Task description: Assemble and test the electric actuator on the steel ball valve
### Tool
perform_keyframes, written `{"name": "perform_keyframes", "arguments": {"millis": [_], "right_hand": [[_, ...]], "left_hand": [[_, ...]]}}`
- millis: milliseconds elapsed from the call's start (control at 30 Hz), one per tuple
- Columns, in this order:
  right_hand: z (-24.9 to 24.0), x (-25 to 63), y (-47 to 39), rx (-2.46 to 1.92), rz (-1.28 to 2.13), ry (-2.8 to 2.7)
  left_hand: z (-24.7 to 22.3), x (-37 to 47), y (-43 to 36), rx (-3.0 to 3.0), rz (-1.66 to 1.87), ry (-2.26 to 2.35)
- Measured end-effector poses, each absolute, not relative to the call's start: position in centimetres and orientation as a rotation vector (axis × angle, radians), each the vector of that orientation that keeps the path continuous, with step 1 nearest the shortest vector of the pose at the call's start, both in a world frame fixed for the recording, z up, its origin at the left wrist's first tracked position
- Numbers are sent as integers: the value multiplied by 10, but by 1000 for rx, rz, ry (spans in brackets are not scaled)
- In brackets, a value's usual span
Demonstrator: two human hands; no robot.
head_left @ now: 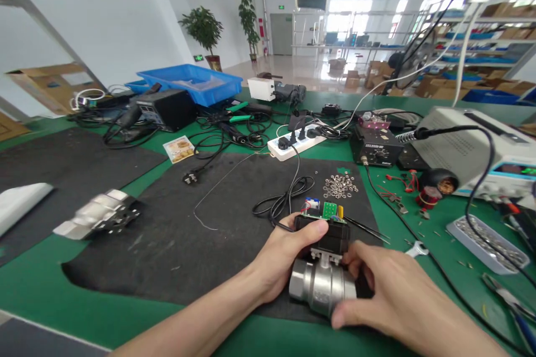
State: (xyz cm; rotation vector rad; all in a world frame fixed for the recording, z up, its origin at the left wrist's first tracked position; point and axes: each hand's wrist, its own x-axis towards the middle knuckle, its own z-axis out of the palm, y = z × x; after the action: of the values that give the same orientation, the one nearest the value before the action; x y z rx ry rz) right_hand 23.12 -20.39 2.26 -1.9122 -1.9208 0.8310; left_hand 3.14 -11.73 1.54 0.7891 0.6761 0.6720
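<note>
I've got L hand point(288, 246) gripping the black boxy housing point(335, 237), thumb flat across its front; its other fingers are mostly hidden behind, so can't tell their spacing. R hand point(387, 273) is cupped round the R end of the round silver metal valve body point(320, 289) just below: thumb on the lower edge, index up near the small metal bracket point(324, 257), a fairly wide span b/w them. Unit's roughly upright, housing on top, by the near edge of the black flat mat point(167, 256) on the green bench point(84, 312). Small green circuit board point(329, 210) shows above the housing. Thin dark tweezers point(371, 228) lie just R of it; beyond are a scattered pile of small silver nuts point(340, 185) & a coiled black cable point(281, 206). Second silver metal valve point(98, 215) is well apart, far L. Over R: silver open-end wrench point(417, 249), white plastic tray point(481, 259) w/ small metal parts, blue-handled pliers point(508, 297).
</note>
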Motion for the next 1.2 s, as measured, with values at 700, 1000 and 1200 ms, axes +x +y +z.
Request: {"name": "perform_keyframes", "arguments": {"millis": [700, 1000, 1200], "right_hand": [[3, 189, -212, -1713, 431, -2098], [8, 188, -215, -1716, 298, -2142], [8, 183, -217, -1774, 201, -2191]], "left_hand": [[18, 16, -104, 814, 602, 701], [21, 15, -104, 898, 590, 650], [18, 14, -102, 950, 566, 667]]}}
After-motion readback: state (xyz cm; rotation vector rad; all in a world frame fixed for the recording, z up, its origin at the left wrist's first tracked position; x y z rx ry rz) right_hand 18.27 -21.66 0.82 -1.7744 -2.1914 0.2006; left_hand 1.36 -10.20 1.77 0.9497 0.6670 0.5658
